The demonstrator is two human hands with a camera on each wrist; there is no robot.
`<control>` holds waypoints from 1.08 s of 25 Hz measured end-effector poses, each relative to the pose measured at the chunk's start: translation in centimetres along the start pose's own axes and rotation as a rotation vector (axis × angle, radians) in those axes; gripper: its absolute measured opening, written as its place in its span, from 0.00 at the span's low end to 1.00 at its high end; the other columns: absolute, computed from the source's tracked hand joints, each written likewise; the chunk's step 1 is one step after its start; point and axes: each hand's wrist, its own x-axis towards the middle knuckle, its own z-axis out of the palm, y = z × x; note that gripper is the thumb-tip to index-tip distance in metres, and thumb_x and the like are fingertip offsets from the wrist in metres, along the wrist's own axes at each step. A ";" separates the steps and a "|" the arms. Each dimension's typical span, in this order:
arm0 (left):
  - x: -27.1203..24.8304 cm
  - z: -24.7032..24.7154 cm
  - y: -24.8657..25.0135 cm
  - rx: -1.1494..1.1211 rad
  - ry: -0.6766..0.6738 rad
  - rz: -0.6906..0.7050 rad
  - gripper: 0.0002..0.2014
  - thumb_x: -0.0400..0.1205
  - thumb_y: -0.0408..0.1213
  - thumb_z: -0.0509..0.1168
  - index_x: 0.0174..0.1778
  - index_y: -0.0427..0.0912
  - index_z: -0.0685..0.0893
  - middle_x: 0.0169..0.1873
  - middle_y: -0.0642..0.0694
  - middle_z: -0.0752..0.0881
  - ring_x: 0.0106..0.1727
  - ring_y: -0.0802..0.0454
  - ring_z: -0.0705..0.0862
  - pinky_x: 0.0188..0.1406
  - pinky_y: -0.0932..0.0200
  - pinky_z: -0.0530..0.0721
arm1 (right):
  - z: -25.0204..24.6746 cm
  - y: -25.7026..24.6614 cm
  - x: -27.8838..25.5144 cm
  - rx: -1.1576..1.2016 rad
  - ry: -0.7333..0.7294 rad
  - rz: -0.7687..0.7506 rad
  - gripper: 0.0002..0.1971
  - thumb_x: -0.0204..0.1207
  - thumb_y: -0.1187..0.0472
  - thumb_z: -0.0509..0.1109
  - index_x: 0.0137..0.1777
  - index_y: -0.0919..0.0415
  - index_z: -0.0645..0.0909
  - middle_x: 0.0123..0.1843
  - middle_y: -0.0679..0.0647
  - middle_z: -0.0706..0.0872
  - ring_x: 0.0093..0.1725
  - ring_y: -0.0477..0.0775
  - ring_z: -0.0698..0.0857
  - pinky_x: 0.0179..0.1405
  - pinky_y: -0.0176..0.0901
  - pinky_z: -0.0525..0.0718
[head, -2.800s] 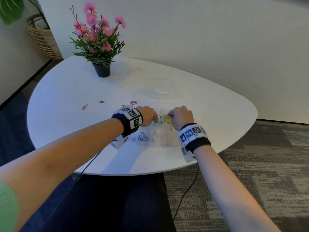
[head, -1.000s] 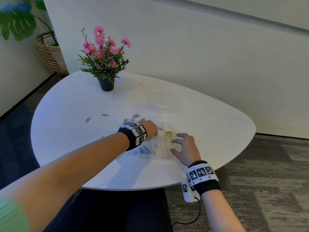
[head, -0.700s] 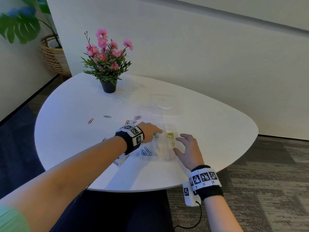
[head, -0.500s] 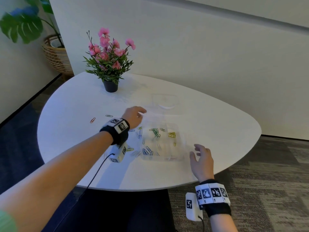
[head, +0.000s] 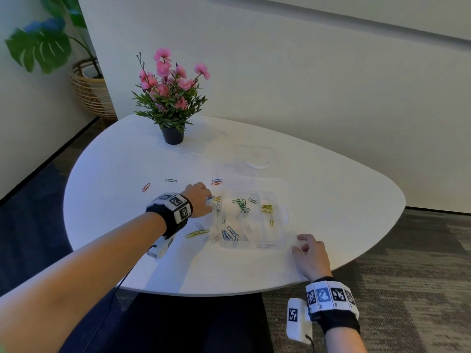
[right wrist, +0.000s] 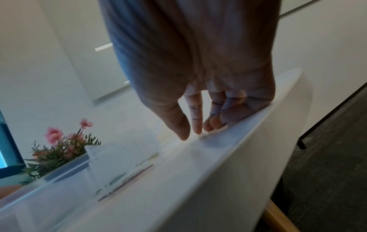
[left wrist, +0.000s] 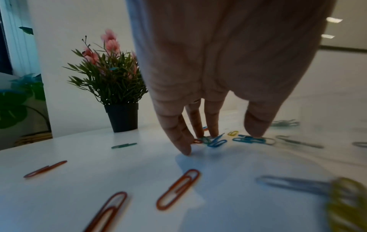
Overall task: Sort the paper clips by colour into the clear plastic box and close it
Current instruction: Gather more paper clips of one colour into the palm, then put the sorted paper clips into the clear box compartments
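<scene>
The clear plastic box (head: pixel 280 220) stands open on the white table (head: pixel 331 200), with green clips (head: pixel 239 203), yellow clips (head: pixel 266 208) and blue clips (head: pixel 229 235) in separate compartments. My left hand (head: pixel 204 200) reaches down just left of the box. Its straight fingertips (left wrist: pixel 186 150) touch the tabletop at a small heap of blue clips (left wrist: pixel 217 142) and other clips. My right hand (head: pixel 304 247) rests on the table by the box's front right corner, fingers loosely curled and holding nothing. Red clips (left wrist: pixel 178 188) lie under the left wrist.
The clear lid (head: pixel 256 159) lies behind the box. More loose clips lie to the left: a red clip (head: pixel 146 187), a green clip (head: pixel 170 180) and a yellow clip (head: pixel 196 233). A potted pink flower (head: pixel 172 135) stands at the back. The table edge (head: pixel 229 291) is near.
Both hands have left the box. The right hand drew back to the table's front right. The left hand went out to the left and came down on the loose clips beside the box.
</scene>
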 end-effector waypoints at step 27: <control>-6.2 4.1 -2.6 -0.658 0.122 -0.193 0.11 0.83 0.32 0.60 0.57 0.40 0.85 0.57 0.43 0.86 0.57 0.49 0.83 0.59 0.61 0.80 | 6.4 -11.2 -7.5 -0.103 -0.274 -0.562 0.12 0.77 0.61 0.68 0.59 0.59 0.85 0.57 0.52 0.86 0.48 0.45 0.83 0.51 0.25 0.77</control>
